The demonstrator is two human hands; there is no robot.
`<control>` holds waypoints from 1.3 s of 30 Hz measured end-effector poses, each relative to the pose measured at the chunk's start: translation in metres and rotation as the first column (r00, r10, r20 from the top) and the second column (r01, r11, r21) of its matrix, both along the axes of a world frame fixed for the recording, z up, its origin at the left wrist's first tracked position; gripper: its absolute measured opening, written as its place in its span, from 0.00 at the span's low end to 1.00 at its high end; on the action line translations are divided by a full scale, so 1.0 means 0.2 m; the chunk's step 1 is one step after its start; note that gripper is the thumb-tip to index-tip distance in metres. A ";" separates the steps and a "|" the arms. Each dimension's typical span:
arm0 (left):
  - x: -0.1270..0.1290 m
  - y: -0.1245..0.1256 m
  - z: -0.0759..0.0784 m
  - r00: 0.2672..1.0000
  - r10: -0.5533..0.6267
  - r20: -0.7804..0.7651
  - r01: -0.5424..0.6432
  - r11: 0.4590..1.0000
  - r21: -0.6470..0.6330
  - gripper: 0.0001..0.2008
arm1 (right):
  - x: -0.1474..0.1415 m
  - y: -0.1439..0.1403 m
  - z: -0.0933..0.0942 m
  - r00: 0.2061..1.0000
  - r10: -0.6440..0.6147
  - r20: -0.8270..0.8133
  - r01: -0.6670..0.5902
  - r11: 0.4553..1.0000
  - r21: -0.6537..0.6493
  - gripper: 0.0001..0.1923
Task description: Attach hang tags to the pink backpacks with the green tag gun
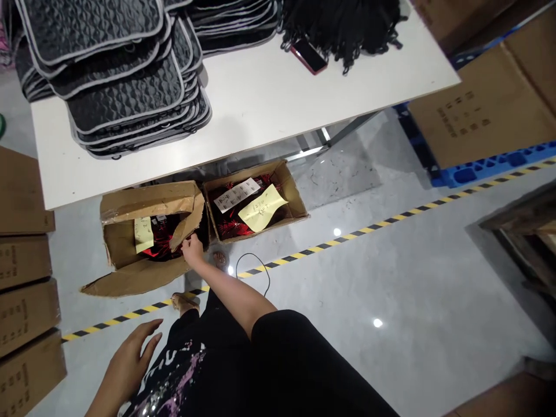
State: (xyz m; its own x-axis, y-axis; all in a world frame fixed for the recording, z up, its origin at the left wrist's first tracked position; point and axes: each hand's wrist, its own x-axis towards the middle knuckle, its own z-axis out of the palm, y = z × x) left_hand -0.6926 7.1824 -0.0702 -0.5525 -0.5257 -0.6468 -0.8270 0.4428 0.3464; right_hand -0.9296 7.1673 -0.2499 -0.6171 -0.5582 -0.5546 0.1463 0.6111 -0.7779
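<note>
My right hand [192, 250] reaches down to an open cardboard box [130, 243] on the floor under a white table [260, 98]. Its fingers touch the edge of the box's right flap [187, 223]. Red and black items [161, 238] and a yellow note [143, 233] lie inside. My left hand [130, 362] hangs free near my hip, fingers spread, holding nothing. A second open box [284, 182] stands just to the right, holding red and black items under a white label [237, 194] and a yellow note [263, 207].
Stacks of black quilted mats [117, 75], a pile of black cords [343, 23] and a red phone [309, 56] lie on the table. Cardboard cartons [26, 289] are stacked at left, large ones [486, 98] on a blue pallet [486, 168] at right. A yellow-black tape line [391, 219] crosses the floor.
</note>
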 end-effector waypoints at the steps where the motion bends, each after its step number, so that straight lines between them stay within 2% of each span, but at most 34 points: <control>1: 0.00 0.02 -0.01 1.000 -0.002 0.000 0.002 1.000 0.015 0.27 | 0.01 0.02 0.00 1.000 0.025 -0.005 -0.025 0.999 0.023 0.06; 5: 0.01 0.09 -0.02 0.999 0.025 -0.023 -0.024 0.999 0.030 0.26 | 0.06 0.05 0.03 0.989 0.144 -0.023 -0.141 0.985 0.103 0.10; 9: 0.06 0.16 -0.02 0.995 0.097 -0.024 -0.097 0.995 0.021 0.26 | 0.11 0.10 0.05 0.959 0.282 -0.037 -0.271 0.947 0.174 0.15; 14: 0.15 0.25 -0.04 0.989 0.145 -0.034 -0.144 0.989 0.045 0.26 | 0.21 0.18 0.06 0.909 0.414 -0.043 -0.393 0.887 0.242 0.29; 18: 0.21 0.31 -0.04 0.985 0.166 -0.047 -0.163 0.985 0.050 0.26 | 0.28 0.26 0.03 0.880 0.472 -0.045 -0.440 0.848 0.294 0.38; 22: 0.31 0.37 -0.02 0.977 0.206 -0.061 -0.206 0.978 0.017 0.26 | 0.32 0.38 -0.06 0.874 0.482 -0.053 -0.434 0.827 0.357 0.41; 26: 0.50 0.48 -0.03 0.963 0.262 -0.063 -0.262 0.965 0.012 0.28 | 0.35 0.48 -0.15 0.864 0.492 -0.109 -0.416 0.818 0.396 0.39; 29: 0.70 0.62 -0.07 0.941 0.327 -0.083 -0.328 0.945 0.009 0.28 | 0.40 0.52 -0.19 0.840 0.519 -0.157 -0.421 0.807 0.415 0.38; 32: 0.91 0.81 -0.13 0.908 0.398 -0.133 -0.402 0.916 -0.006 0.26 | 0.50 0.53 -0.20 0.804 0.561 -0.198 -0.442 0.786 0.433 0.39; 35: 1.09 0.99 -0.18 0.880 0.448 -0.160 -0.453 0.891 0.006 0.24 | 0.61 0.56 -0.22 0.761 0.606 -0.232 -0.468 0.761 0.450 0.36; 39: 1.31 1.17 -0.21 0.839 0.521 -0.154 -0.526 0.851 0.014 0.23 | 0.77 0.63 -0.27 0.704 0.662 -0.258 -0.509 0.723 0.468 0.32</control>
State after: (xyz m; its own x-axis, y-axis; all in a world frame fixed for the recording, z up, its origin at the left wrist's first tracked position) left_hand -0.4298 7.4173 -0.1118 -0.2766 -0.7801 -0.5611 -0.8791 -0.0304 0.4756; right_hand -0.7759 7.2934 -0.3031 -0.4256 -0.7018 -0.5713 -0.5938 0.6929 -0.4089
